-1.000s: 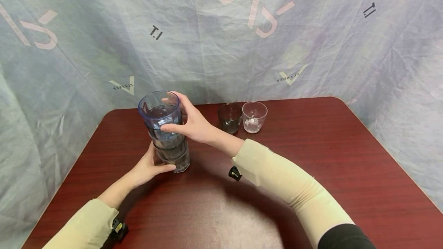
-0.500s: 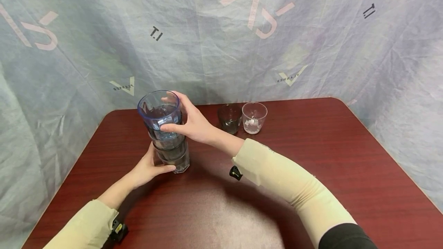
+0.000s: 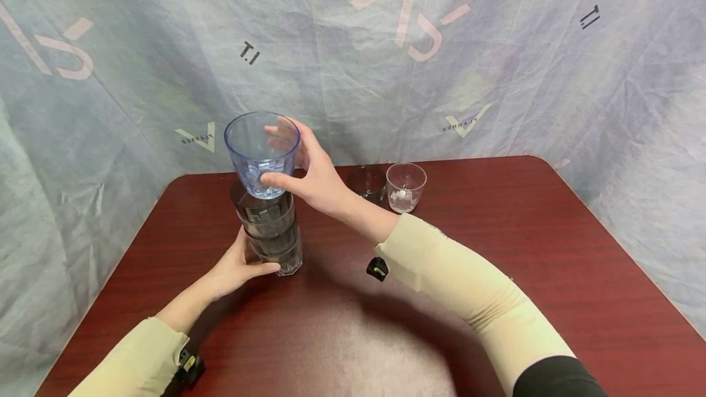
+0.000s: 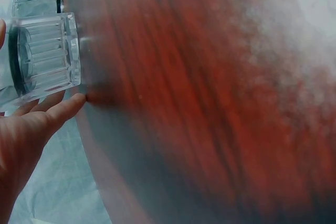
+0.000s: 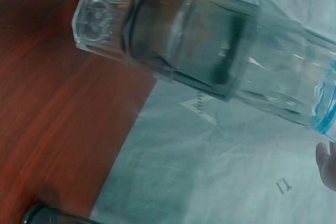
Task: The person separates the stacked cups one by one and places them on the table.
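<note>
In the head view, my right hand holds a blue tumbler by its side, thumb in front and fingers behind. The tumbler is over a stack of clear and smoky tumblers, its base overlapping the stack's top rim; I cannot tell whether they touch. My left hand grips the stack low down, thumb across the front. In the left wrist view, the left hand lies along the clear bottom tumbler. The right wrist view shows the stack lengthwise, with a blue piece at the right edge.
A smoky glass, partly covered by my right forearm, and a clear glass stand side by side near the back of the red-brown table. Behind the table hangs a printed grey cloth.
My right hand has raised the blue tumbler out of the stack, leaving the smoky rim beneath exposed. My left hand and the rest of the stack stay put.
</note>
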Tool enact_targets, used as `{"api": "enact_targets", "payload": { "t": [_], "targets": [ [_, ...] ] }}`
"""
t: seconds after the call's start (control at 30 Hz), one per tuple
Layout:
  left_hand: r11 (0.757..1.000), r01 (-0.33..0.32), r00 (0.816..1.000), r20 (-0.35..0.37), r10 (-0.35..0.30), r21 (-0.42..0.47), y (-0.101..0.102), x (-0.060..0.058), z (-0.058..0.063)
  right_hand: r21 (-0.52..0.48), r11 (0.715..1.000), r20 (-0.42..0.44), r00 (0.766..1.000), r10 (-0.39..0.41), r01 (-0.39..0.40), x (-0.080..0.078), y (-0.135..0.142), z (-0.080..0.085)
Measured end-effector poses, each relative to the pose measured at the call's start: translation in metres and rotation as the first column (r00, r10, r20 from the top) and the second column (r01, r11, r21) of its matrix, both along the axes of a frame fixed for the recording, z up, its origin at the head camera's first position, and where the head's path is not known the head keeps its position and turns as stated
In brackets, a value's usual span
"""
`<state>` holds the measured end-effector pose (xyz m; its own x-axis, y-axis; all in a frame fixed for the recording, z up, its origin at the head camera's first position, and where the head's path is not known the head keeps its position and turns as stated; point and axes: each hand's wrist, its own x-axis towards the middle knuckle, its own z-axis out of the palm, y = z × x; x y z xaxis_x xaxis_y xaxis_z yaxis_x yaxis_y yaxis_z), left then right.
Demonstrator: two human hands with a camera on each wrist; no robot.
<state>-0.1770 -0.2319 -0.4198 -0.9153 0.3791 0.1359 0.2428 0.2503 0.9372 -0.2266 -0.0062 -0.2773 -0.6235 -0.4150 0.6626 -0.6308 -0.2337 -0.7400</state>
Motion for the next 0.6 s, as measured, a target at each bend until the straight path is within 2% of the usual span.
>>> {"api": "enact_targets", "payload": {
  "t": [0.27, 0.6],
  "targets": [
    [1.000, -0.012, 1.000, -0.014, 0.012, 0.001, 0.001, 0.000, -0.001, -0.073, 0.997, 0.018, 0.999, -0.039, 0.040, 0.002, 0.019, 0.015],
    [0.999, 0.003, 1.000, -0.022, -0.003, 0.031, 0.002, 0.001, -0.002, -0.115, 0.992, 0.008, 0.998, -0.056, 0.056, 0.000, 0.058, 0.020]
  ]
}}
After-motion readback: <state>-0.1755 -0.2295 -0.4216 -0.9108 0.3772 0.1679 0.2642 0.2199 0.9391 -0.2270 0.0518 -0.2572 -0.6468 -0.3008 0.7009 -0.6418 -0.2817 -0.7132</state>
